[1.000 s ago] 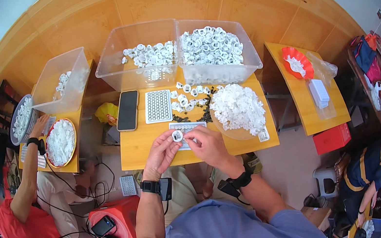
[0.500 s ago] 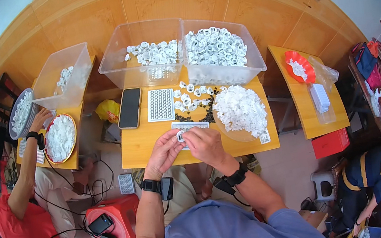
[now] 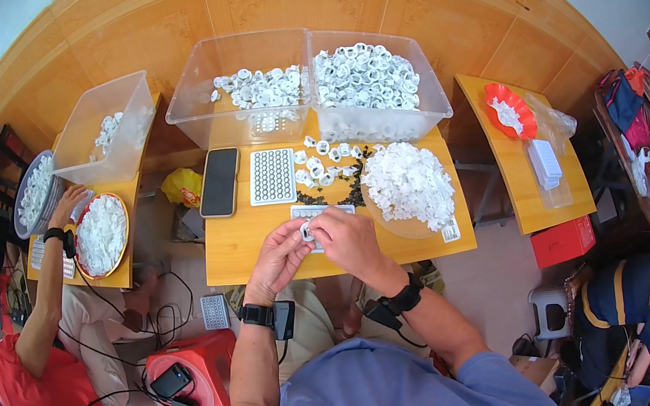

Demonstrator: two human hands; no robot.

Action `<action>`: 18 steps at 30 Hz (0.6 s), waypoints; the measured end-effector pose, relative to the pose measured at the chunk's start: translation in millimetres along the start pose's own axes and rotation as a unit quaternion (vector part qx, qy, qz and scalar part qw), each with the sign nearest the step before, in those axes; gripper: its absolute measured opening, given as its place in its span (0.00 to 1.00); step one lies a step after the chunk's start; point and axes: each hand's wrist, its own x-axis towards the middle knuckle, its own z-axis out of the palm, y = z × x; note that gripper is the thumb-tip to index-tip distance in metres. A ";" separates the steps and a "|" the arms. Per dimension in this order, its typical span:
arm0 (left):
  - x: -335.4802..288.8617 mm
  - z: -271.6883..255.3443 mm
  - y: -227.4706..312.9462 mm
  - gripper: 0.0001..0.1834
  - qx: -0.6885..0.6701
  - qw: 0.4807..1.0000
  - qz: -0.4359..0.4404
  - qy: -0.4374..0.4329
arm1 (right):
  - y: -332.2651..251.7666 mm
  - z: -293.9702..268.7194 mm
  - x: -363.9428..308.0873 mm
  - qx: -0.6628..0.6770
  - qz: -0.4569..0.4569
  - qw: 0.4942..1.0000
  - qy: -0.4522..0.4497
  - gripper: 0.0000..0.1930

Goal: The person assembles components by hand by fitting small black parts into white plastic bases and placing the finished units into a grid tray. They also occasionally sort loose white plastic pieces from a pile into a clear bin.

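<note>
Between my two hands, over the table's front edge, is a small round white plastic part [image 3: 307, 232]. My left hand [image 3: 278, 258] pinches it with thumb and fingertips. My right hand [image 3: 347, 238] has its fingertips closed at the part's right side, partly hiding it. Behind my hands lies a white tray [image 3: 322, 208], mostly covered by them. Several similar white parts [image 3: 317, 175] are scattered farther back, next to small black pieces [image 3: 355, 190]. To the right, a heap of translucent white pieces [image 3: 409, 187] fills a round plate.
Two clear bins [image 3: 246, 126] of white parts stand at the table's back. A phone [image 3: 220, 183] and a perforated white tray [image 3: 272, 177] lie left. A co-worker in red [image 3: 40, 380] reaches across the left table. Another person [image 3: 632, 291] bends at lower right. Cables [image 3: 107, 319] hang left.
My right fingers have shifted slightly around the white part. The co-worker at left has moved a hand a little. The person at lower right has shifted an arm.
</note>
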 end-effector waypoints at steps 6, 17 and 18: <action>0.2 3.9 3.3 0.14 -0.010 1.000 -0.002 0.000 | -1.0 -2.3 -4.6 -0.025 -0.050 0.998 0.026 0.03; 1.6 11.1 4.8 0.15 -0.030 0.999 0.014 -0.028 | 52.0 -13.7 -18.8 -0.025 0.205 0.978 -0.011 0.02; 1.3 10.8 4.8 0.15 -0.030 0.999 0.016 -0.032 | 53.1 -11.5 -20.4 -0.046 0.223 0.973 -0.032 0.03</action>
